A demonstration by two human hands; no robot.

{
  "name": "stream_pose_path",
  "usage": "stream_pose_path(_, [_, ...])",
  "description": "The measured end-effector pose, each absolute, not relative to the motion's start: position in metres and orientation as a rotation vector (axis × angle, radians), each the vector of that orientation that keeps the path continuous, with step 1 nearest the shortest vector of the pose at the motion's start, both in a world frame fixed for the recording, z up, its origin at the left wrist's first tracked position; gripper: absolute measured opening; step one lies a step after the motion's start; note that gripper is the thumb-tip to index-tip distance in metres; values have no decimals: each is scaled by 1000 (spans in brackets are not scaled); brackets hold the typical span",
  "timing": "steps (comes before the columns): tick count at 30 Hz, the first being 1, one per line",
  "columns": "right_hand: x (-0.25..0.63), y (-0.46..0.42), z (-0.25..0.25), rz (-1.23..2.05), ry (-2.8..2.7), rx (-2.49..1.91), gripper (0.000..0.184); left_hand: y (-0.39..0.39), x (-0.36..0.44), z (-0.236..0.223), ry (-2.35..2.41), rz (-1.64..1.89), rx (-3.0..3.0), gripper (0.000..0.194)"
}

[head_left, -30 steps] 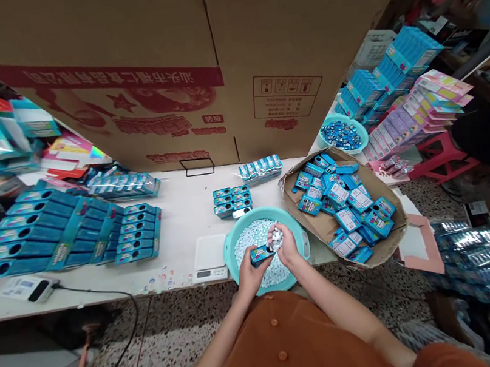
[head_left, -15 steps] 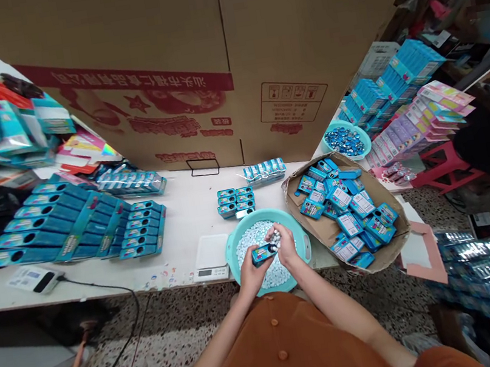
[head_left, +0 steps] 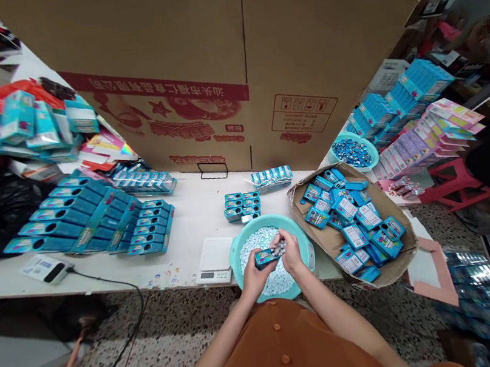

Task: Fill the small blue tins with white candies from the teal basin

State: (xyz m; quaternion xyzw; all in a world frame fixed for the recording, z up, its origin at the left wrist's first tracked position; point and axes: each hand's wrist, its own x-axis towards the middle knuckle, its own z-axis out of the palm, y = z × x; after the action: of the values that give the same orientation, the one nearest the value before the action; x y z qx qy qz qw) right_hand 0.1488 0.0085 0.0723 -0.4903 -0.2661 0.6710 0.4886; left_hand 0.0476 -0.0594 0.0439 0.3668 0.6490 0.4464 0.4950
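Box (head_left: pixel 263 258) above basin (head_left: pixel 237 262), left hand's (head_left: pixel 254 278) grip clamped on it; right hand's (head_left: pixel 291 253) grip curled round white pellets (head_left: pixel 278 248). Basin overhangs worktop (head_left: pixel 199 218) front edge; scale (head_left: pixel 215 254) tight left, carton tray (head_left: pixel 381 200) tight right, open room behind-left.

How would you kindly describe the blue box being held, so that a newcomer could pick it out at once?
Find the big brown carton on the white table; nearer the viewer sits a turquoise basin of white pieces. Over them, the left hand grips the small blue box. Unlike the similar boxes in the cardboard tray to the right, it alone is in a hand.
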Motion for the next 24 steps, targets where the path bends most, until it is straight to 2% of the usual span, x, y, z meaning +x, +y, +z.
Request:
stream_pose_path(5, [148,10,76,1606,-651,-1239,32,-59,48,44,1603,1114,1009,45])
stream_pose_path(17, [147,10,83,1602,-719,-1192,43,-58,46,38,1596,1104,1068,45])
stream_pose_path(24, [146,6,95,1562,-774,-1155,43,-57,46,46,1594,1132,1199,40])
